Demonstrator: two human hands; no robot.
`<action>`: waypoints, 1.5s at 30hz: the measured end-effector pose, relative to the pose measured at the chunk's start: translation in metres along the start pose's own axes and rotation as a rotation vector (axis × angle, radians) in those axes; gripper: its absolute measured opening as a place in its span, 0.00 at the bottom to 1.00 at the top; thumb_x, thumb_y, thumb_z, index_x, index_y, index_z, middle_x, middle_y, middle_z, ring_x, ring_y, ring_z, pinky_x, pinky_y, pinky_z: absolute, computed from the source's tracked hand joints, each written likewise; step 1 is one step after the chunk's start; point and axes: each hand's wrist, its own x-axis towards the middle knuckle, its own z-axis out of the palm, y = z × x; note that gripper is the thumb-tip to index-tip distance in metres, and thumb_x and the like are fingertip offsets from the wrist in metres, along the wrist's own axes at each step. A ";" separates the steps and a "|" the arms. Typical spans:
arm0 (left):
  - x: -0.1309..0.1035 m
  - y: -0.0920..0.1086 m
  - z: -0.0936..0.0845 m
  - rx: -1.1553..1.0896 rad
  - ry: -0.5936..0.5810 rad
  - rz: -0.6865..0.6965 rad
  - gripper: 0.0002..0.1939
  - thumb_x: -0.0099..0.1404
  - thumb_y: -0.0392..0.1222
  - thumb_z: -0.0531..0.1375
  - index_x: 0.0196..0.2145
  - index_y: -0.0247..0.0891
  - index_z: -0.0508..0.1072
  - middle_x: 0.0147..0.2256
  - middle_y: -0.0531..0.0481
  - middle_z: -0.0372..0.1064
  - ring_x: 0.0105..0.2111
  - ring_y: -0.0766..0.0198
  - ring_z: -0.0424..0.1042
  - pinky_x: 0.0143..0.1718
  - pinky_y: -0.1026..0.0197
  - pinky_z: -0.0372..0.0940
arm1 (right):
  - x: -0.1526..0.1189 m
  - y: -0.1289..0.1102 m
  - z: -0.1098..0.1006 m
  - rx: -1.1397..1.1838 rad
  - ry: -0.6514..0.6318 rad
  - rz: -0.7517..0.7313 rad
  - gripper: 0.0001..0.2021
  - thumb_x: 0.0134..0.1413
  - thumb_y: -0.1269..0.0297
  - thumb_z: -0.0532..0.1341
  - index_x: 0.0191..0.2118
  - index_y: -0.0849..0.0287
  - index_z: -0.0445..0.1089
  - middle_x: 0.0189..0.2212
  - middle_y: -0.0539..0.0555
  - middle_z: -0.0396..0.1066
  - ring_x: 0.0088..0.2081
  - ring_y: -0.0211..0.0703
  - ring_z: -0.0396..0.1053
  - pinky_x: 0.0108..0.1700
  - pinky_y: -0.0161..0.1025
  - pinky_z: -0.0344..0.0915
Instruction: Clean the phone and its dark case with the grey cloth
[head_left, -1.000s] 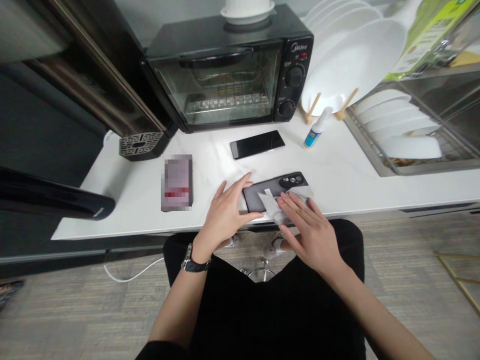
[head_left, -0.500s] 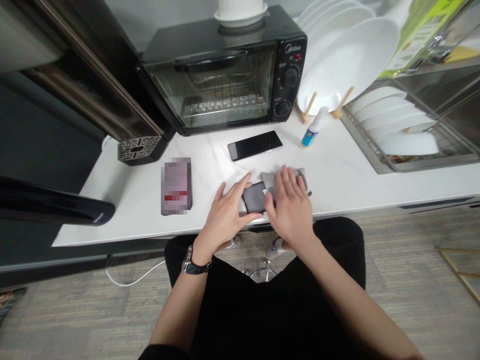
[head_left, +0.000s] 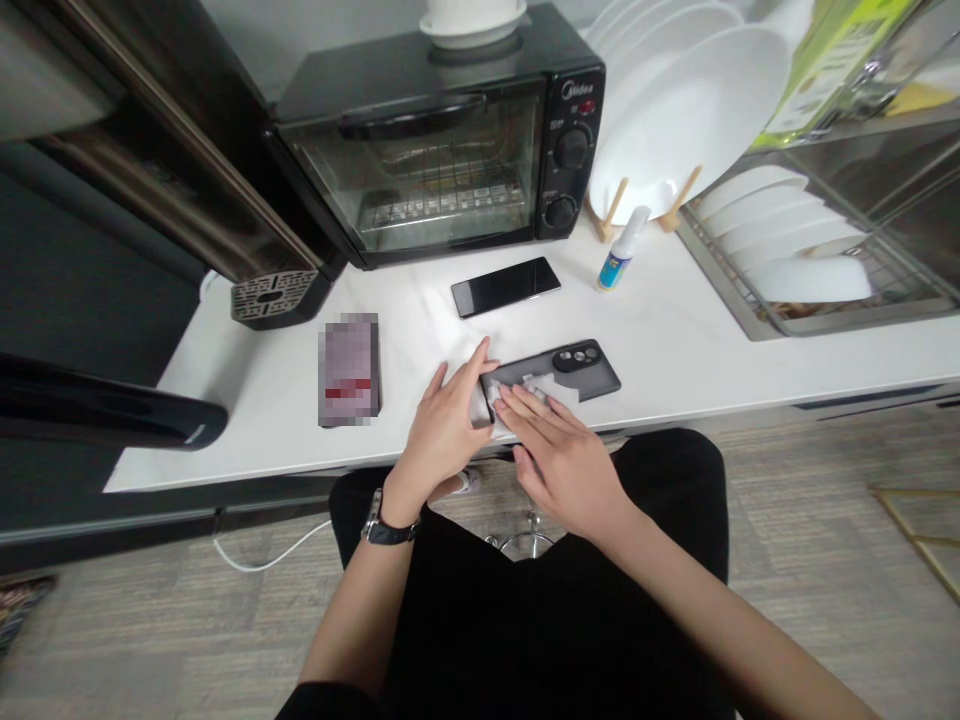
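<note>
A dark phone case (head_left: 600,378) with a camera cutout at its right end lies on the white counter near the front edge. My left hand (head_left: 446,420) grips its left end, thumb at the near corner and fingers at the far one. Under the flat fingers of my right hand (head_left: 562,455) a pale grey cloth (head_left: 559,388) is pressed onto the left half of the case. The fingers hide part of the cloth. Behind the case rests a phone (head_left: 506,287) with a black screen, touched by neither hand.
A small spray bottle (head_left: 616,262) stands at the right, before a rack of white plates (head_left: 690,120). At the back is a black toaster oven (head_left: 450,160). A blurred-out purple box (head_left: 349,370) lies left. The sink (head_left: 757,325) holds a dish rack with bowls.
My right hand has slid the cloth left along the case, uncovering the camera end. My left hand has shifted slightly left and still holds the case's left end.
</note>
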 end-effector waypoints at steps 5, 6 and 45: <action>0.000 0.002 -0.002 -0.015 -0.007 -0.017 0.54 0.66 0.48 0.70 0.76 0.51 0.39 0.67 0.47 0.67 0.68 0.54 0.65 0.76 0.39 0.43 | -0.024 0.036 -0.020 -0.122 0.045 0.021 0.28 0.69 0.69 0.52 0.72 0.56 0.61 0.73 0.53 0.59 0.74 0.52 0.57 0.72 0.60 0.60; 0.001 0.002 -0.002 -0.015 -0.010 -0.019 0.54 0.66 0.49 0.70 0.76 0.52 0.39 0.67 0.47 0.67 0.68 0.54 0.65 0.76 0.39 0.43 | -0.027 0.042 -0.023 -0.148 0.051 0.039 0.28 0.69 0.69 0.52 0.72 0.56 0.61 0.73 0.53 0.59 0.74 0.52 0.56 0.72 0.61 0.59; 0.000 0.000 -0.001 -0.038 -0.012 -0.013 0.53 0.67 0.50 0.70 0.77 0.53 0.41 0.68 0.48 0.66 0.69 0.53 0.65 0.76 0.39 0.45 | -0.017 0.050 -0.023 -0.166 0.013 0.045 0.33 0.62 0.72 0.54 0.73 0.59 0.58 0.76 0.58 0.51 0.76 0.55 0.50 0.75 0.63 0.52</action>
